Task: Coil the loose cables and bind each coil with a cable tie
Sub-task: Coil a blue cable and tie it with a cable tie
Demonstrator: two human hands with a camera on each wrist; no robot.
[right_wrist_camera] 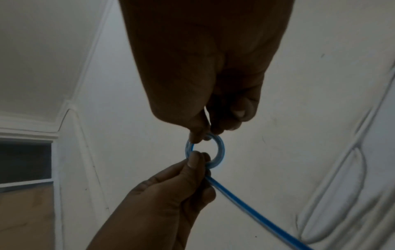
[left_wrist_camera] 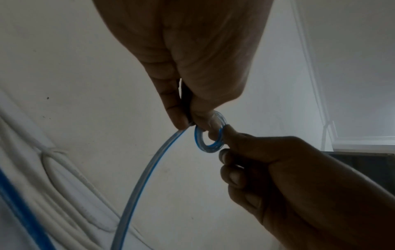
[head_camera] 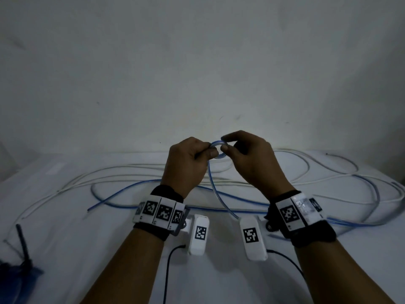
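A small tight coil (head_camera: pixel 217 148) of translucent blue cable is held up above the white table (head_camera: pixel 76 249) between both hands. My left hand (head_camera: pixel 211 150) pinches the coil's left side with thumb and forefinger. My right hand (head_camera: pixel 224 143) pinches its right side. In the left wrist view the left hand (left_wrist_camera: pixel 189 123) grips where the cable (left_wrist_camera: pixel 149 164) leaves the coil (left_wrist_camera: pixel 210 137). In the right wrist view the right hand (right_wrist_camera: pixel 206 133) pinches the coil's (right_wrist_camera: pixel 220 148) top and the left hand (right_wrist_camera: pixel 198 158) holds its bottom. The rest of the blue cable (head_camera: pixel 211 183) hangs down to the table.
Long loose white cables (head_camera: pixel 153 170) and the blue cable's slack (head_camera: pixel 361 224) sprawl across the table's far half. A dark thin strip (head_camera: pixel 23 240) sticks up from a blue packet (head_camera: pixel 13 273) at the near left. A bare wall (head_camera: pixel 197 73) stands behind.
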